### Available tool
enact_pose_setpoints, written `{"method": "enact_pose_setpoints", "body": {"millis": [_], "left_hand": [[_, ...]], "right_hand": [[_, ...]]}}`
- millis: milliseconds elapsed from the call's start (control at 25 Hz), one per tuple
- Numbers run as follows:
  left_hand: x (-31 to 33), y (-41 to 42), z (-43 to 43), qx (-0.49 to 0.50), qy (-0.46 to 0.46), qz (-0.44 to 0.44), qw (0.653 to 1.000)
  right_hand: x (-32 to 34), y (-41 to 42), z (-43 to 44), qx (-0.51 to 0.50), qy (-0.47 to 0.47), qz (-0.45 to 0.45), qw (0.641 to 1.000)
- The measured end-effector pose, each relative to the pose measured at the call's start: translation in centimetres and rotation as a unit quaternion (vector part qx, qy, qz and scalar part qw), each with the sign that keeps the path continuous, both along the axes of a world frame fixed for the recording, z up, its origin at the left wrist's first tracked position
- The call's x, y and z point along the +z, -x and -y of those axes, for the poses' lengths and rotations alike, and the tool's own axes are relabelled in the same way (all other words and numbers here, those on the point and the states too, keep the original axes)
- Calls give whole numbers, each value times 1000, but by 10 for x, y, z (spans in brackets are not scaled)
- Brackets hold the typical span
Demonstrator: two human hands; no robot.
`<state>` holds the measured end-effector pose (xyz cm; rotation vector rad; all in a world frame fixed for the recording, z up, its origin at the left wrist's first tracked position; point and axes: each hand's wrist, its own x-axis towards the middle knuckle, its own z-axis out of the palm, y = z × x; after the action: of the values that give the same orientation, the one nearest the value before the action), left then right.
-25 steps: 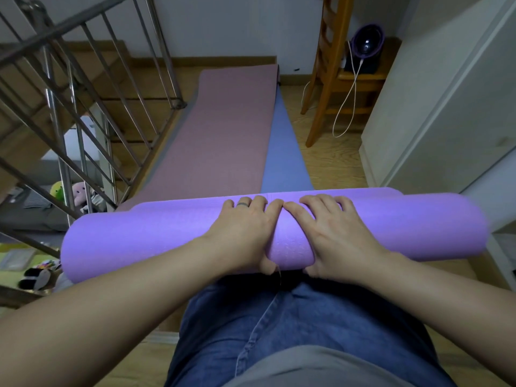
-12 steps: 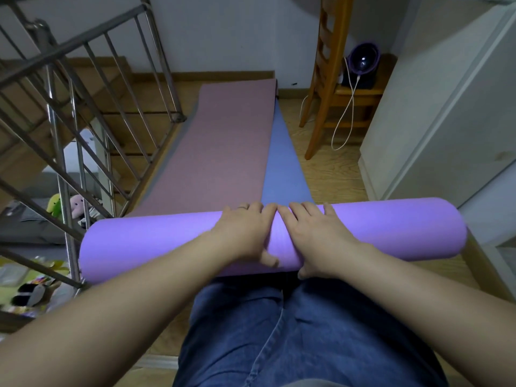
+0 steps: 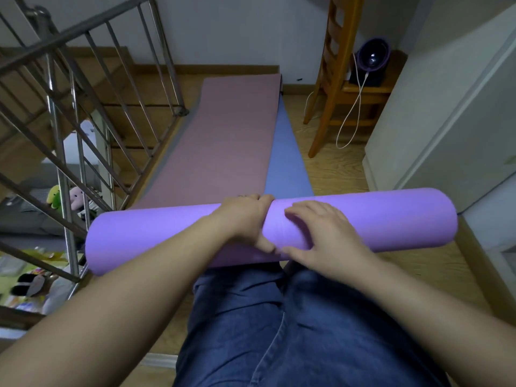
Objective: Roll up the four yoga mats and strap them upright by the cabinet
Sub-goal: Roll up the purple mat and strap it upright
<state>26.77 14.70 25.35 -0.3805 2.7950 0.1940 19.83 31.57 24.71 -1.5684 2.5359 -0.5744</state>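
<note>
R hand (image 3: 321,236) slid back on purple roll (image 3: 391,216), fingers lifted; roll's further fwd.
</note>
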Motion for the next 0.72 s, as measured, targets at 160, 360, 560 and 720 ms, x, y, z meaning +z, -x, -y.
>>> {"method": "enact_pose_setpoints", "body": {"millis": [160,360,560,720], "left_hand": [[6,17,17,36,-133,31,990],[-2,21,29,66,-179,19,981],[-5,10,39,71,-195,-28,978],[10,11,54,46,-216,-75,972]], "right_hand": [[-43,-3,-15,-257,339,136,895],[-48,5,-2,-491,403,549,543],[-26,10,14,-364,345,765,404],[2,35,26,-307,374,759,436]]}}
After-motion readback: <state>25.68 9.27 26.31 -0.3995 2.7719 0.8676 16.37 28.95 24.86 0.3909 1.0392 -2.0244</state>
